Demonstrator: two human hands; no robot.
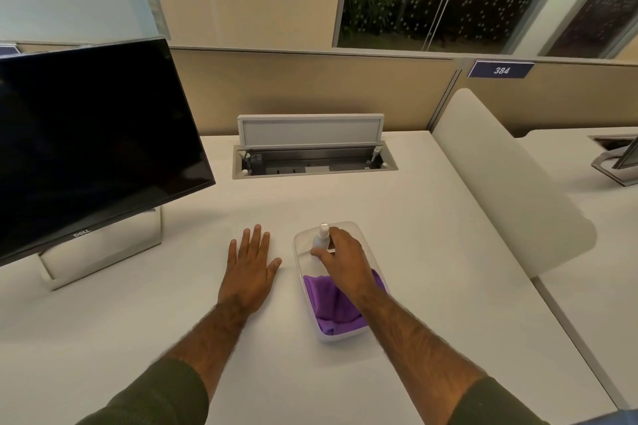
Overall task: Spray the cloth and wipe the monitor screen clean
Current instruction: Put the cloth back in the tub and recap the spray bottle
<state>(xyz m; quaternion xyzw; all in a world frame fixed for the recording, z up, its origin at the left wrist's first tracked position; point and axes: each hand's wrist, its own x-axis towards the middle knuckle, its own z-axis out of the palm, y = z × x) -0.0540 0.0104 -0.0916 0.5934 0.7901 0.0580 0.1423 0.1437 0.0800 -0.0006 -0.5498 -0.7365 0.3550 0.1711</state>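
Head view shows the task barely begun; the right hand (340, 257) curls its fingers around the small white spray bottle (321, 237), which stands upright in the clear tray (348, 337); just behind that hand, nearer the person, the purple cloth (333, 307) lies folded in the same tray, apparently untouched; the left hand (249, 269) rests flat and spread on the desk (414, 252), holding nothing; well beyond it to the left stands the dark monitor (93, 134); spraying and wiping both remain, by my reading.
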